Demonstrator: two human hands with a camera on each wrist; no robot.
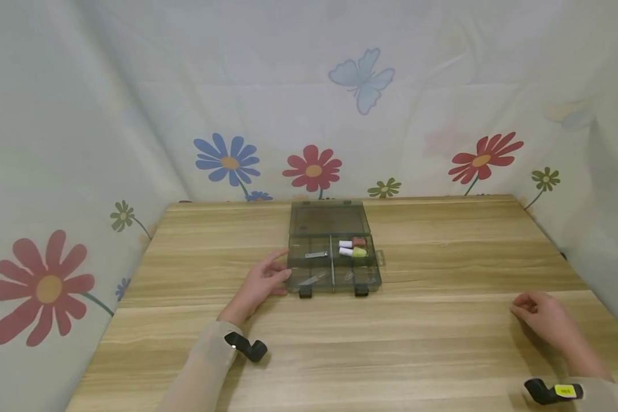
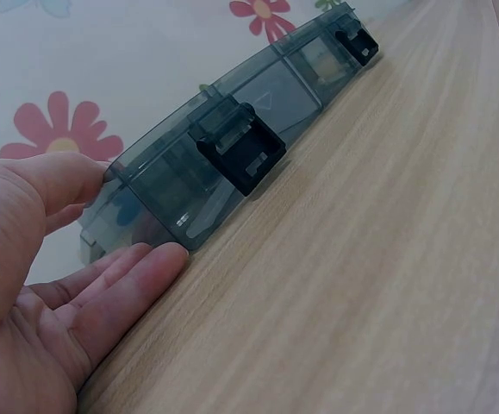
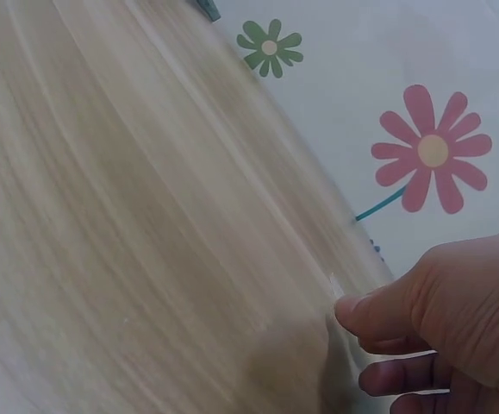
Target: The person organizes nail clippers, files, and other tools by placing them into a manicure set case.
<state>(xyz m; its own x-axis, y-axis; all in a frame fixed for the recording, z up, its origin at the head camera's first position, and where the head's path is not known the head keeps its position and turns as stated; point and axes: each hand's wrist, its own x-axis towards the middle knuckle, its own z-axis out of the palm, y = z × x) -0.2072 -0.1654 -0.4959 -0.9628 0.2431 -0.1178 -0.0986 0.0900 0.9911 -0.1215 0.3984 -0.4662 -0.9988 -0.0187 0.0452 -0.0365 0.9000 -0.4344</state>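
Observation:
A smoky clear plastic box (image 1: 332, 263) with dividers lies with its lid (image 1: 329, 219) open toward the back. My left hand (image 1: 260, 283) holds its left end, thumb at the top edge and fingers low on the wall in the left wrist view. One rear compartment has a nail clipper (image 1: 316, 254); the other has a white-and-red bottle (image 1: 357, 243) and a white-and-yellow bottle (image 1: 359, 252). A pale slim item (image 1: 313, 279) lies front left. Far right, my right hand (image 1: 541, 317) appears to pinch a thin clear piece (image 3: 333, 283), mostly hidden.
Two black latches (image 2: 247, 155) hang at the box's front. The wooden table (image 1: 417, 337) reaches back to a flower-printed curtain (image 1: 417, 126), which also hangs along both sides. Small clear items (image 1: 350, 276), hard to make out, lie in the front right compartment.

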